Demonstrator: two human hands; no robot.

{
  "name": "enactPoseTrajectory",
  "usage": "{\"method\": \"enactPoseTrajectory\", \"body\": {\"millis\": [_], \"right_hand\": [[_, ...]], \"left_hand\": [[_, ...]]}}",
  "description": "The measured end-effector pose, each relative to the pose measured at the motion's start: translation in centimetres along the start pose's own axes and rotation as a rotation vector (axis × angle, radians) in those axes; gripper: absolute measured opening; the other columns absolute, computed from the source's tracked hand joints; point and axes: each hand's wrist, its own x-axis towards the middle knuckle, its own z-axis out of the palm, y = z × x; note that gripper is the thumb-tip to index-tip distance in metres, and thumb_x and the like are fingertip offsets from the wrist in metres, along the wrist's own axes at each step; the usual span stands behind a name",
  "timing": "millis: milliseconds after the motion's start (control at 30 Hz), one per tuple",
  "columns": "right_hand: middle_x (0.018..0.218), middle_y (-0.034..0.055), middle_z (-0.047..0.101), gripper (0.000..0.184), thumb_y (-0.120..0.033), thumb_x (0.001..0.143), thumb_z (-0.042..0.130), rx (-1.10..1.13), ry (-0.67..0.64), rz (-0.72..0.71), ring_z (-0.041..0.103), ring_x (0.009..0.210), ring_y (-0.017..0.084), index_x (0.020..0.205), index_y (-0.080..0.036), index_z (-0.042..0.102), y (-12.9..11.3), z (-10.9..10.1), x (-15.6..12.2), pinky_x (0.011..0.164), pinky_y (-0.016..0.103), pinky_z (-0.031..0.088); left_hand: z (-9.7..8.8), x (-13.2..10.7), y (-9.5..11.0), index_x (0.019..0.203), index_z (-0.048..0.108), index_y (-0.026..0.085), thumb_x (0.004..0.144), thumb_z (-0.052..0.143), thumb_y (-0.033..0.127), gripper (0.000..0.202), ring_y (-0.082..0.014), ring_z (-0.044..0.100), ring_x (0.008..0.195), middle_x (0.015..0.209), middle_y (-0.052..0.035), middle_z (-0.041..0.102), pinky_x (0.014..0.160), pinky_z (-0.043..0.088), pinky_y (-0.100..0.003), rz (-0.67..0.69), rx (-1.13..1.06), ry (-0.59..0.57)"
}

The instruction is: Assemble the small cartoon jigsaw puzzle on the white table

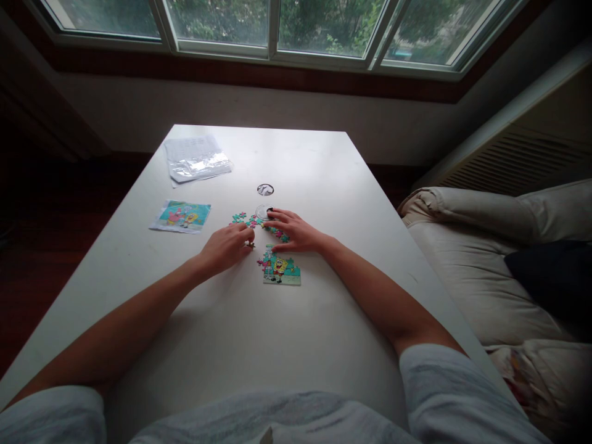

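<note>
A partly joined jigsaw puzzle with a yellow cartoon figure lies flat on the white table. Just left of its top edge, my left hand pinches a small puzzle piece between thumb and fingers. My right hand is spread low over the loose puzzle pieces, its fingers apart and its thumb near the puzzle's upper edge. Some of the loose pieces are hidden under that hand. A clear round lid or dish sits beside its fingertips, partly covered by them.
A picture sheet with the cartoon figures lies left of the pieces. Behind it are a clear plastic bag and papers. A small round item rests farther back on the table. A pale sofa stands at the right.
</note>
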Motion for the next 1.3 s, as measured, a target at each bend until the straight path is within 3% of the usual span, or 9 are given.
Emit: {"method": "enactPoseTrajectory", "body": {"millis": [300,767,867,1000,1133,1200,1300], "right_hand": [[0.162,0.0082,0.036,0.078,-0.062,0.082,0.072,0.007,-0.013,0.008,0.028,0.151,0.033,0.150,-0.033,0.047,0.1,0.0,0.0,0.122,0.055,0.027],[0.159,0.0108,0.042,0.073,-0.061,0.084,0.071,0.003,0.000,-0.008,0.031,0.150,0.033,0.147,-0.029,0.052,-0.4,-0.4,0.1,0.121,0.054,0.030],[0.153,0.0108,0.050,0.058,-0.054,0.090,0.066,0.005,0.086,0.010,0.040,0.145,0.031,0.141,-0.028,0.058,-0.2,-0.2,0.2,0.118,0.053,0.035],[0.141,0.0082,0.061,0.034,-0.040,0.095,0.063,-0.010,0.215,0.055,0.050,0.136,0.028,0.127,-0.029,0.067,0.3,0.0,0.4,0.113,0.053,0.041],[0.132,0.0065,0.067,0.022,-0.036,0.097,0.059,-0.041,0.287,0.064,0.056,0.129,0.026,0.114,-0.028,0.072,0.5,0.1,0.5,0.108,0.051,0.045],[0.129,0.0068,0.068,0.021,-0.036,0.097,0.058,-0.055,0.299,0.058,0.057,0.126,0.026,0.110,-0.027,0.072,0.5,0.2,0.5,0.107,0.049,0.045],[0.128,0.0071,0.069,0.021,-0.036,0.098,0.057,-0.063,0.306,0.050,0.058,0.125,0.025,0.108,-0.025,0.073,0.4,0.2,0.6,0.107,0.048,0.045]], "left_hand": [[0.0,-0.1,0.7,0.088,0.062,0.024,0.088,0.058,0.027,0.005,-0.0179,0.062,0.079,0.089,0.0013,0.071,0.065,0.037,-0.027,-0.039,-0.181,-0.030],[-0.7,-0.3,0.6,0.095,0.066,0.028,0.088,0.059,0.040,0.015,-0.0186,0.063,0.076,0.087,0.0023,0.073,0.060,0.035,-0.027,-0.106,-0.167,-0.197],[-0.5,-0.2,0.1,0.092,0.067,0.028,0.087,0.059,0.037,0.012,-0.0188,0.063,0.076,0.085,0.0021,0.073,0.061,0.036,-0.028,-0.096,-0.159,-0.150],[0.3,0.3,-1.2,0.091,0.068,0.025,0.090,0.055,0.033,0.014,-0.0202,0.062,0.084,0.091,-0.0014,0.071,0.069,0.042,-0.030,-0.081,-0.133,0.007],[1.5,1.0,-2.3,0.116,0.068,0.024,0.093,0.053,0.032,0.029,-0.0248,0.058,0.101,0.108,-0.0073,0.066,0.086,0.046,-0.036,-0.091,-0.072,0.182],[1.9,1.3,-2.5,0.125,0.066,0.025,0.094,0.053,0.032,0.034,-0.0264,0.056,0.104,0.109,-0.0087,0.064,0.091,0.046,-0.039,-0.073,-0.042,0.200],[2.1,1.3,-2.5,0.118,0.070,0.025,0.096,0.052,0.034,0.030,-0.0269,0.054,0.104,0.107,-0.0089,0.063,0.094,0.045,-0.041,-0.047,-0.027,0.190]]}}
